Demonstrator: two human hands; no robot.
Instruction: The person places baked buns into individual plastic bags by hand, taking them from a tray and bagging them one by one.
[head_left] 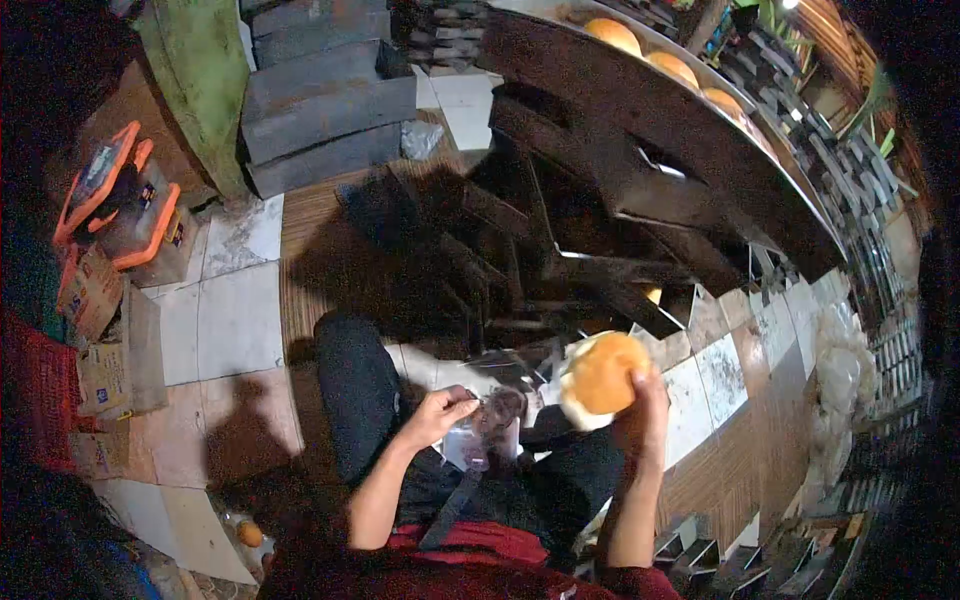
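My right hand (642, 408) grips a round golden-brown bun (603, 372) by its right edge, held up above my right knee. The bun's pale underside shows along its left rim, and its outline is slightly blurred. Over my lap, my left hand (442, 416) is closed in a pinch on the edge of a clear plastic bag (497, 418) with dark print. The bag hangs between my knees, apart from the bun. The tips of my left fingers are partly hidden by the plastic.
Ahead stands a long dark tray (640, 150) with several buns (672, 68) behind its rim. Grey metal boxes (325, 105) are stacked at the back left, near a green post (195, 80). An orange-edged toolbox (140, 215) and cardboard boxes (100, 375) sit at left.
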